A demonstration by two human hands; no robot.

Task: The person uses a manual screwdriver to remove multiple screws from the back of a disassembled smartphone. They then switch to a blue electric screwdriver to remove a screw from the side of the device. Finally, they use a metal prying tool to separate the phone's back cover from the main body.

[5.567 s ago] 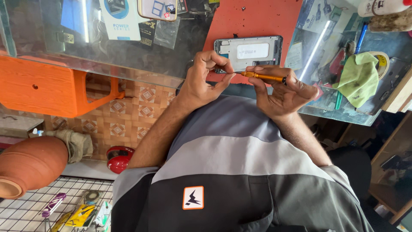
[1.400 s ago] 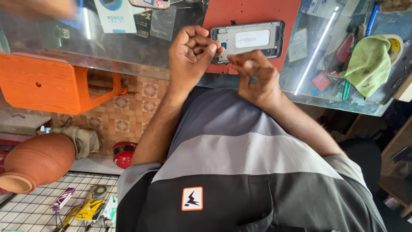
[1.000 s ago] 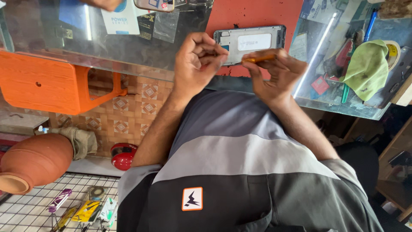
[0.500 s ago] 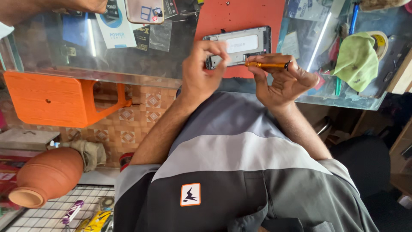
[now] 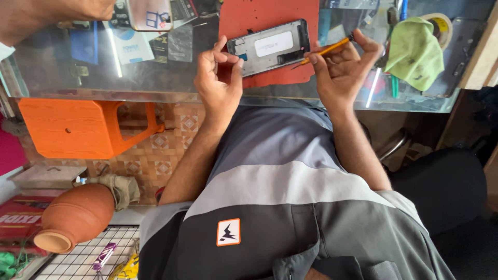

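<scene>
An opened phone (image 5: 270,47), a grey frame with a white label, lies on a red mat (image 5: 259,13) on a glass counter (image 5: 155,78). My left hand (image 5: 218,78) is curled at the phone's left end, with its fingertips on that edge. Pinched in my right hand (image 5: 342,67) is a thin orange screwdriver (image 5: 324,52), whose tip touches the phone's right end. My grey shirt fills the lower part of the head view.
Another person's hand (image 5: 46,15) holds a second phone (image 5: 150,13) at the top left. A green cloth (image 5: 415,49) and a tape roll (image 5: 441,23) lie at the right. Below the counter are an orange stool (image 5: 78,127), a clay pot (image 5: 75,218) and a wire grid (image 5: 93,254).
My right hand has turned the screwdriver from lying level in front of the phone to pointing its tip at the right end. My left hand has stayed at the left end.
</scene>
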